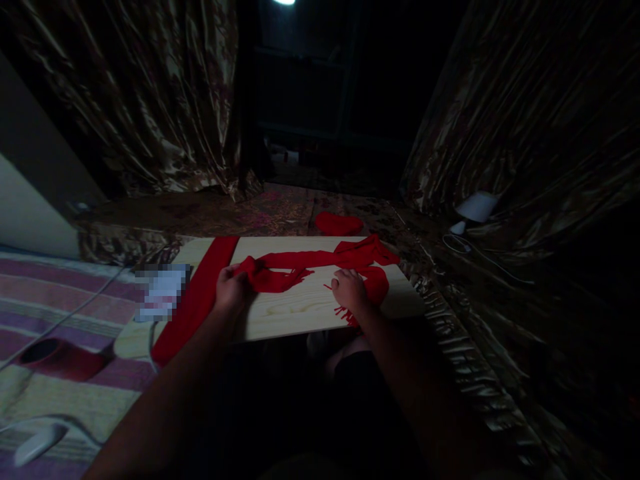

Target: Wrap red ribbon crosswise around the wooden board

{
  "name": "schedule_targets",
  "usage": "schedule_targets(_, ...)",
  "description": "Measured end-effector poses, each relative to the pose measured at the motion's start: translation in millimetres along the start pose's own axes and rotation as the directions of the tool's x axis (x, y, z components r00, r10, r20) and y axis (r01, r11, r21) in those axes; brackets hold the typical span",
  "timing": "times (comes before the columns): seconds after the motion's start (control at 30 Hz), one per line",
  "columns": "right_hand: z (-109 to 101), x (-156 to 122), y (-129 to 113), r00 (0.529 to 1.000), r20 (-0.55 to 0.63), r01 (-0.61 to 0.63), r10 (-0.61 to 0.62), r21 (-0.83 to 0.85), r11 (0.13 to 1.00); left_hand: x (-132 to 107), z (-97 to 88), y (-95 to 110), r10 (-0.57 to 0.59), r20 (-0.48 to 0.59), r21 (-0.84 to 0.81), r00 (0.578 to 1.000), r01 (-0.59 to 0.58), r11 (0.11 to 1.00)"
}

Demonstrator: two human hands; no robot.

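Note:
A long red scarf [300, 259] with fringed ends lies loosely across a pale wooden board-like table [285, 313]. My left hand [231, 287] is closed on a bunched part of it at the left. Over on the right, my right hand [349, 290] is curled closed on the scarf near a fringed end, with loose strands showing beside and below the fingers. A flat red cloth strip [197, 300] runs slantwise over the table's left side, just beyond my left hand. Behind the far edge rests a folded red cloth [339, 223].
A blurred-out flat item [163, 293] lies at the table's left end, with a cable beside it. Left of that, a red hollow object [63, 358] and a white device [40, 445] sit on striped bedding. A small lamp [477, 207] stands at right. Curtains [175, 100] hang behind.

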State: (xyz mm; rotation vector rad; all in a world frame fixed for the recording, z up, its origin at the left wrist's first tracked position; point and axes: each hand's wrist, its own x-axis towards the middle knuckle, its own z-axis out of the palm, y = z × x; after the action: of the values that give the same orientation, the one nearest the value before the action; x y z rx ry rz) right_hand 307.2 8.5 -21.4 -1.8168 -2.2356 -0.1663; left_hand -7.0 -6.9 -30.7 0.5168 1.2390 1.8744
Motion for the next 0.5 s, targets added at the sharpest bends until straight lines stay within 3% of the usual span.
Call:
schedule_targets(0.27, 1.3, -1.7, 3.1, 0.999, -0.039, 0.016, -0.015, 0.009, 1.0, -4.6, 0.4, -4.9, 0.067, 0.107, 0.113, 0.992, -0.079, 0.99)
schedule_targets(0.5, 5.0, -1.7, 4.0, 0.998, -0.062, 0.007, -0.007, -0.002, 1.0, -5.7, -0.7, -7.3, 0.014, 0.109, 0.193, 0.994, -0.035, 0.98)
